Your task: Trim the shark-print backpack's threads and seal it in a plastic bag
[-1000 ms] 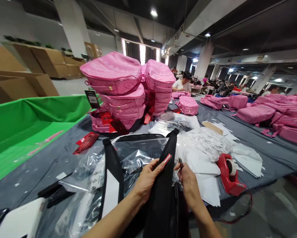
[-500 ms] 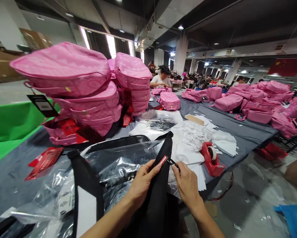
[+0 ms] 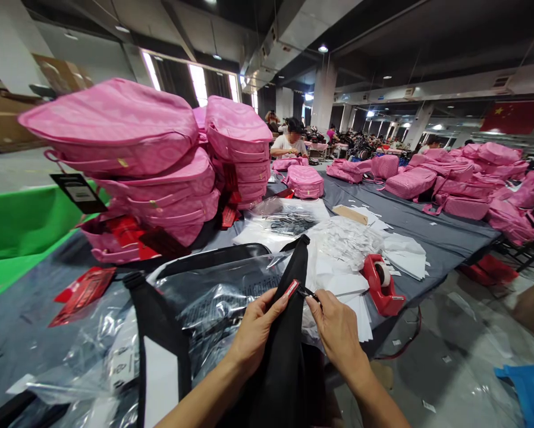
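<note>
My left hand pinches a black shoulder strap, its thumb just beside a small red label on the strap. My right hand is closed on small dark thread snips, whose tip touches the strap or lies very close to it, right of the label. The strap belongs to a black bag whose body is mostly hidden under my arms. A second black strap, with a white sheet against it, stands to the left. Clear plastic wrapping lies behind and between the straps.
Stacked pink backpacks rise at the left, near a green bin. A red tape dispenser stands at the table's right edge by white papers. More pink backpacks are piled at far right. A person sits across the table.
The snips' tip has come slightly closer to the strap beside the label, with my right hand shifting a little left. My left hand keeps its pinch; the view has moved slightly.
</note>
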The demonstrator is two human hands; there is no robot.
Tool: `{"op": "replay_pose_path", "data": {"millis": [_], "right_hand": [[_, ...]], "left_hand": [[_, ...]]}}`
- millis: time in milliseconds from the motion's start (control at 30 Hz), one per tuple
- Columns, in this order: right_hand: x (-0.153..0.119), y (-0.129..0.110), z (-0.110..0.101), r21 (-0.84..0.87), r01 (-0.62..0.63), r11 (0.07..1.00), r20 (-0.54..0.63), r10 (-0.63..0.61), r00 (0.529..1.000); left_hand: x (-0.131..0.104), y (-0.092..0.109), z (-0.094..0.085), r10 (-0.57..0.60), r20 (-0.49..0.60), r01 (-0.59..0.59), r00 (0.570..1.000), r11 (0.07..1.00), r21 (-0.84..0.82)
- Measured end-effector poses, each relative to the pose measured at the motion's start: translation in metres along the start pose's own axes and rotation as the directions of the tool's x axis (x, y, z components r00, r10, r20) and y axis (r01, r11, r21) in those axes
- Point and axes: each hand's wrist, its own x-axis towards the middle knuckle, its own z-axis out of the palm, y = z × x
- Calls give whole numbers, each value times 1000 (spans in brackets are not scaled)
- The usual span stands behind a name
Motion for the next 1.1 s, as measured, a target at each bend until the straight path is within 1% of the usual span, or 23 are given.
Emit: {"op": "replay_pose_path", "data": {"millis": [133, 267, 500, 700, 767, 900, 967, 1033, 1100], "right_hand": [[1, -1, -3, -43, 5, 999, -9, -5, 1000], [2, -4, -9, -102, 9, 995, 0, -9, 1000], [8, -7, -16, -70, 10, 997, 59, -5, 998], [9, -6, -12, -100, 16, 995, 9, -16, 1000], [10, -5, -11, -57, 20, 998, 13, -19, 1000], [13, -2, -9, 181, 43, 983, 69, -57, 996], [14, 1, -10, 258, 37, 965, 94, -63, 994], [14, 2, -11, 245, 29, 969, 102, -55, 993], [14, 3, -13, 178, 32, 984, 100, -51, 994]], "left_hand": [[-2, 0, 0, 16, -16, -17, 1000, 999, -35], [-5, 1, 3, 33, -32, -34, 999, 999, -10], [-6, 0, 1, 71, -7, -70, 997, 997, 23], [-6, 0, -1, 93, -26, -93, 995, 995, 26], [-7, 0, -1, 89, -38, -89, 995, 996, 15], [-5, 1, -1, 46, -42, -48, 998, 997, -58], [-3, 1, -2, 26, -29, -28, 999, 996, -82], [-1, 0, -3, 20, -19, -21, 1000, 996, -88], [-1, -1, -3, 22, -27, -24, 999, 997, -77]]}}
